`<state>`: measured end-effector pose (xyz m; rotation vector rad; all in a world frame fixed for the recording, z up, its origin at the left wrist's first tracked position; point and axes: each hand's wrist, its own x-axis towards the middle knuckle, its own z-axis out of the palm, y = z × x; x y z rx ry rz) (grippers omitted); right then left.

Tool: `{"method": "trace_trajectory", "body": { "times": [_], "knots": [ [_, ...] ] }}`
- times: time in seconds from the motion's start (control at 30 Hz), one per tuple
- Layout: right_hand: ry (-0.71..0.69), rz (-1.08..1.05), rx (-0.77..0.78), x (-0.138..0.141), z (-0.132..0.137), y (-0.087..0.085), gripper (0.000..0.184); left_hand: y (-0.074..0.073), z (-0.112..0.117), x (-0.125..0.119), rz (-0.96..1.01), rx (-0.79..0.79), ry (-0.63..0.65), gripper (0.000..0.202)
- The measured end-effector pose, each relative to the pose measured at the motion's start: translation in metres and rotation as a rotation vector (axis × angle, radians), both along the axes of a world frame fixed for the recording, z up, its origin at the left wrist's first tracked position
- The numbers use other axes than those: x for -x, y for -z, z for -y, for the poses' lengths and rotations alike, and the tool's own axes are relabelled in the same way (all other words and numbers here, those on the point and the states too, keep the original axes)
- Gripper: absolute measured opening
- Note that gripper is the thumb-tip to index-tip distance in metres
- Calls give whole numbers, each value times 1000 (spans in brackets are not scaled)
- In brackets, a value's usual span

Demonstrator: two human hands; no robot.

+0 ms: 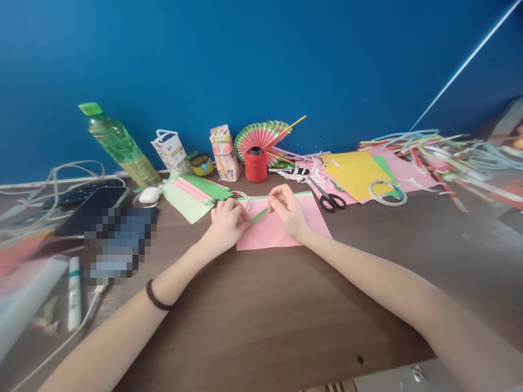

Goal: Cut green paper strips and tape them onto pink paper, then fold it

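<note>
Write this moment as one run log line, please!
left grip: at thin green paper strip, left end | right grip: pinching right end | beneath: rectangular pink paper sheet | nearby: black-handled scissors, unheld

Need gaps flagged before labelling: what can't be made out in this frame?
All in the head view:
Green strip: one end hidden by the left hand; the right hand leaves its grip unclear.
Pink paper: partly covered by both hands.
Phone: screen pixelated.
Marker: lettering too small.
White object: blurred, cut off by the left edge.
</note>
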<state>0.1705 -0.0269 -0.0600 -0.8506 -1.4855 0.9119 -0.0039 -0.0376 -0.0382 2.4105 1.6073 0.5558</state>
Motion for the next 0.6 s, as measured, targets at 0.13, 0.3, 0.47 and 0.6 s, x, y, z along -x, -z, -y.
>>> {"method": "trace_trajectory", "body": {
  "times": [0.13, 0.3, 0.47, 0.6],
  "knots": [
    [10, 51, -30, 0, 2, -1, 13, -17, -2, 3, 303, 281, 28, 5],
    [-93, -17, 47, -1, 2, -3, 17, -23, -1, 4, 641, 681, 18, 20],
    [-208, -34, 161, -3, 2, -9, 23, -18, 0, 6, 815, 1033, 42, 28],
    [-274, -53, 237, -4, 2, -13, 31, -14, -3, 9, 861, 1090, 66, 26]
  ]
}}
